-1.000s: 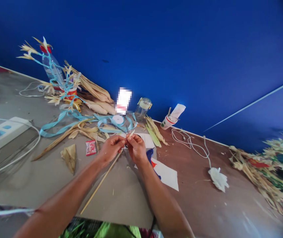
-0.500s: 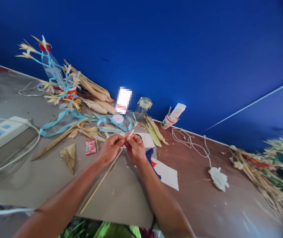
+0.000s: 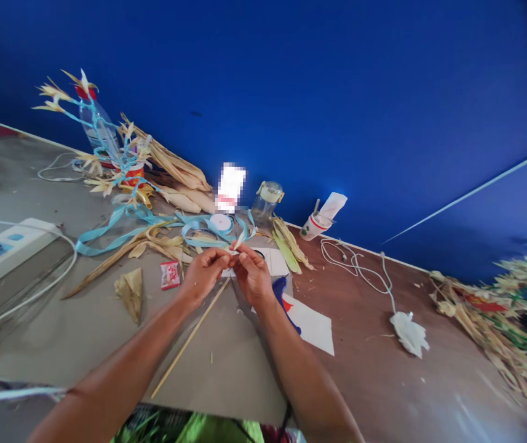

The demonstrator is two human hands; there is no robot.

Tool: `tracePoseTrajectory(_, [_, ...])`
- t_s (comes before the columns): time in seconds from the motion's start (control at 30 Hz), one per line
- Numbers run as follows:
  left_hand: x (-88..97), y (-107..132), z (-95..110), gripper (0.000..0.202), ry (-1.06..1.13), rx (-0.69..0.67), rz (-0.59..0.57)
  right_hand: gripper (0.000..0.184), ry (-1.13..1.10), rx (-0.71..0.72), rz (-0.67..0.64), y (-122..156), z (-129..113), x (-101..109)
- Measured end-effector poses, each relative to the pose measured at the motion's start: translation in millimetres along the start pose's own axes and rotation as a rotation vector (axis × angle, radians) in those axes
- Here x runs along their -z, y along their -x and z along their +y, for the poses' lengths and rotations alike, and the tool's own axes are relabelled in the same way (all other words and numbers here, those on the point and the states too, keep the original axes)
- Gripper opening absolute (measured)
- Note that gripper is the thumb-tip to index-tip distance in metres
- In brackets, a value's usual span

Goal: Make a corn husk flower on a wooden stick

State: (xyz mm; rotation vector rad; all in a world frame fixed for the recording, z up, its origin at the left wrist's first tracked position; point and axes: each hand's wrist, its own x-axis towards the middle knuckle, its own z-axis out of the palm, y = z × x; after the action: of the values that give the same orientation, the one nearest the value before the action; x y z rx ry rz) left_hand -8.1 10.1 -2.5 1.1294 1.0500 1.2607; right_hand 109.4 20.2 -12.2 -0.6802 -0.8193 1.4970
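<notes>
Both of my hands meet over the middle of the table. My left hand (image 3: 203, 272) and my right hand (image 3: 253, 274) each pinch a small pale strip of dried corn husk (image 3: 238, 242), whose tip pokes up between the fingertips. A thin wooden stick (image 3: 189, 338) runs from under the hands toward the near edge. Below the hands lie white paper sheets (image 3: 312, 324) and something dark blue (image 3: 280, 287).
Light blue ribbon (image 3: 120, 221) and its spool (image 3: 220, 222) trail among dried husks (image 3: 175, 166). A bottle with husk flowers (image 3: 95, 123), a glass jar (image 3: 265, 200), a paper cup (image 3: 312, 226), a white cable (image 3: 360, 267), a power strip (image 3: 5, 243) and a husk pile (image 3: 489, 320) ring the table.
My hands have risen slightly and the husk strip has turned a little between the fingertips. Nothing else on the table has moved.
</notes>
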Motion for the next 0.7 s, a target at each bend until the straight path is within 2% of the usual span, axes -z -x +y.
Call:
tracePoseTrajectory(0.2, [-1.0, 0.4, -0.5, 0.017, -0.088, -0.023, 0.027, 0.022, 0.024, 0.004, 0.083, -0.8, -1.2, -0.3])
tracePoseTrajectory(0.4, [-2.5, 1.2, 1.2, 0.013, -0.171, -0.042, 0.03, 0.015, 0.047, 0.004, 0.097, -2.5, 0.5, 1.1])
tracePoseTrajectory(0.57, [-3.5, 1.3, -2.7, 0.02, -0.154, -0.059, -0.006, 0.013, 0.094, 0.017, 0.091, -2.9, -0.3, 3.6])
tracePoseTrajectory(0.7, [-0.7, -1.4, -5.8, 0.032, -0.08, -0.098, 0.107, 0.013, 0.14, 0.025, 0.126, -3.8, -0.2, 5.1])
